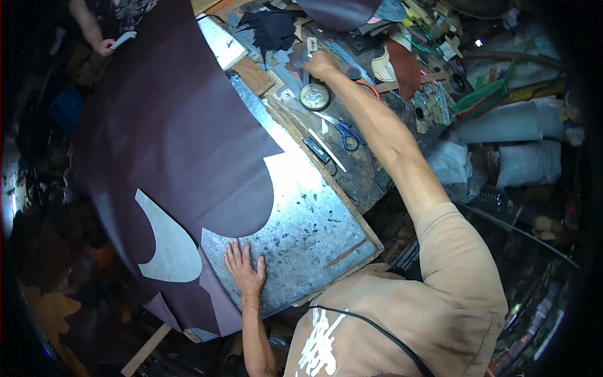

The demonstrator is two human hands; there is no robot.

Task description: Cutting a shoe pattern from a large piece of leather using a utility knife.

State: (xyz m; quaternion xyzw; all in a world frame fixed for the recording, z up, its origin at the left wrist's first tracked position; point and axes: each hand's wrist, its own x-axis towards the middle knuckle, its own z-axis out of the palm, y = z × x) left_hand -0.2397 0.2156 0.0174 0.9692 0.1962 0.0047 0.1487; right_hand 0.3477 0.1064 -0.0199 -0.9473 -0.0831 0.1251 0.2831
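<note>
A large dark maroon leather sheet point(169, 125) lies over a scratched metal cutting plate point(308, 213), with curved pieces cut out of its near edge. My left hand point(246, 267) rests flat, fingers spread, on the plate at the leather's cut edge. My right hand point(320, 63) is stretched far forward over the cluttered bench, fingers closed around a small object I cannot make out. A round metal tin point(315, 96) sits just below that hand. Blue-handled scissors point(345, 133) lie beside my forearm.
Another person's hand point(105, 45) holds a pale object at the leather's far left corner. Leather scraps, tools and a brown leather piece point(405, 66) crowd the bench. White wrapped rolls point(515, 122) are stacked at right. A wooden frame point(352, 207) edges the plate.
</note>
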